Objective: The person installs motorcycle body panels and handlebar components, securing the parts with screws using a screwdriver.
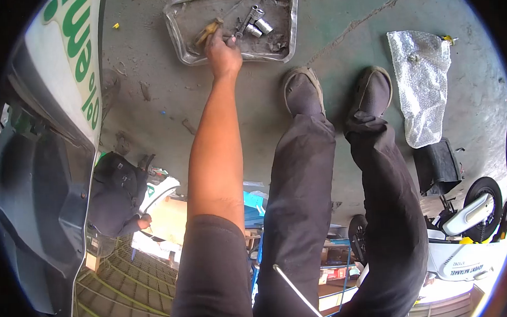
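Note:
My left hand (pixel 224 54) reaches over the near edge of a worn metal tray (pixel 175 35) on the floor. Its fingers are closed on a yellow-handled tool (pixel 209 30), whose grip is partly hidden by the fingers. To the right of the fingertips, inside the tray, lie a socket wrench piece (pixel 251 19) and metal sockets (pixel 264 27). A thin shaft points up and right from the yellow tool. My right hand is out of view.
My shoes (pixel 303 92) stand below the tray. Bubble wrap (pixel 421 85) and a black box (pixel 437 166) lie at right, near a white motorcycle (pixel 463 257). A white and green panel (pixel 77 58) borders the left. Another person (pixel 118 197) is at lower left.

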The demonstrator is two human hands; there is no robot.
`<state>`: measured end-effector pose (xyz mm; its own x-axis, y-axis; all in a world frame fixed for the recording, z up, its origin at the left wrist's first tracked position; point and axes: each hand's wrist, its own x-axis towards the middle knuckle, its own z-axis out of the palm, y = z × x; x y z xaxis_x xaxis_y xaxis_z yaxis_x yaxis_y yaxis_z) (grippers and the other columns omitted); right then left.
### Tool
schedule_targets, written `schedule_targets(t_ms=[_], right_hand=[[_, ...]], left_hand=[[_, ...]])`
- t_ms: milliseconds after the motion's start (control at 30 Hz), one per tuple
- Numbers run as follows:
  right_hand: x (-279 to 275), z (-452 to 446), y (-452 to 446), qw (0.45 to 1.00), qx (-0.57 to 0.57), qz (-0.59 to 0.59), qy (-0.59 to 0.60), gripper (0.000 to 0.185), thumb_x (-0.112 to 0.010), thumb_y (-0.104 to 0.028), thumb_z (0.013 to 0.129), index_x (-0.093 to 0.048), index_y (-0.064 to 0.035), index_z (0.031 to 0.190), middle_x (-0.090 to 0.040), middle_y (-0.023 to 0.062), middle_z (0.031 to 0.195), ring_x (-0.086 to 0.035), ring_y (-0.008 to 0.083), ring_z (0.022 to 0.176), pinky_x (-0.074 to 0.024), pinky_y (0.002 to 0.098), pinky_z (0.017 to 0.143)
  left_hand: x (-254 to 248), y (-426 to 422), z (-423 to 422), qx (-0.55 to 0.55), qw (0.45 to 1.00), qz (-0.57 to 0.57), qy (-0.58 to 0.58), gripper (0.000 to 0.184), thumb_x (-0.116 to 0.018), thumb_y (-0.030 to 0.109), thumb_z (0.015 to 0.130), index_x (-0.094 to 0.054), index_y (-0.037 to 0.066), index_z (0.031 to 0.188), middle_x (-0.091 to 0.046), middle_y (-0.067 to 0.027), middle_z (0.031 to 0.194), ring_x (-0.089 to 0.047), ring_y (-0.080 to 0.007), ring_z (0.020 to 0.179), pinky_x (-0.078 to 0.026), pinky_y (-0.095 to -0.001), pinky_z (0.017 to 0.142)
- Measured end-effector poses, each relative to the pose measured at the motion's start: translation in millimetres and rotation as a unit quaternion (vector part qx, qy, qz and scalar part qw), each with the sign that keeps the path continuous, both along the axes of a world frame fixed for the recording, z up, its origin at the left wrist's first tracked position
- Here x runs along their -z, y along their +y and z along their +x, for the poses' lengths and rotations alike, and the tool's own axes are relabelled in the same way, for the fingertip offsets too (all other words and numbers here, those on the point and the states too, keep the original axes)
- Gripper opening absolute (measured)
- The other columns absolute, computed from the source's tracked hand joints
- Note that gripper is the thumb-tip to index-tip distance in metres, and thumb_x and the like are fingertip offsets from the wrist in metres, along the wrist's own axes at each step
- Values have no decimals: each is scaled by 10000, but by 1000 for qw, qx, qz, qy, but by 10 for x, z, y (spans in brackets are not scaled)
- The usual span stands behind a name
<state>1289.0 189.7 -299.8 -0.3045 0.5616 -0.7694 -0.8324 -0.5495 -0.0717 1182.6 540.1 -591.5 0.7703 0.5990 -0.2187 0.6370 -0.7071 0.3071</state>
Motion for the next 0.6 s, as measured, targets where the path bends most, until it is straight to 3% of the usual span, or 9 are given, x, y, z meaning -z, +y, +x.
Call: schedule_targets(t_ms=[33,100,200,300,500,567,600], right_hand=[[180,45,120,1000,10,-2,-12,612,-718,-271,839,-479,-13,1340,-550,148,1258,-576,281,1101,-439,315,936],[452,120,303,999,28,-8,-29,608,-718,-265,837,-480,-13,1337,-553,147,1246,-578,277,1090,-441,312,926],[683,204,445,998,44,-9,-46,602,-718,-256,835,-482,-12,1332,-557,146,1227,-580,271,1074,-444,308,910],[758,223,492,998,50,-8,-47,597,-719,-247,833,-483,-11,1328,-561,145,1208,-583,266,1057,-446,304,895],[769,139,616,997,62,-1,-34,586,-719,-230,828,-487,-9,1319,-569,142,1171,-589,254,1024,-451,295,864],[784,104,674,997,64,2,-32,582,-719,-224,827,-488,-8,1316,-572,141,1159,-591,250,1012,-453,293,853],[770,92,675,997,67,4,-30,580,-720,-221,826,-488,-8,1314,-573,141,1153,-591,248,1007,-453,291,848]], left_hand=[[-56,-45,35,0,1000,0,3,177,-718,100,772,-649,31,920,-674,-142,880,-631,-331,867,-471,-404,830],[-230,-152,172,-8,994,12,-107,169,-699,119,788,-637,16,907,-664,-162,840,-624,-355,817,-469,-427,803],[-199,-136,245,-55,994,-79,-49,183,-680,137,797,-625,4,910,-657,-184,847,-617,-367,823,-462,-443,796],[19,-118,187,5,998,21,-67,183,-672,138,793,-611,0,897,-655,-184,843,-619,-368,822,-464,-447,785],[-182,-82,203,19,999,-10,-50,183,-675,134,760,-607,2,867,-659,-149,811,-634,-344,789,-485,-427,760],[-185,32,60,-170,978,-119,-34,155,-679,101,758,-646,14,883,-685,-132,831,-660,-307,789,-510,-390,756],[-187,86,-17,-169,977,-119,-53,148,-693,74,771,-675,9,902,-701,-140,857,-677,-268,771,-525,-345,736]])
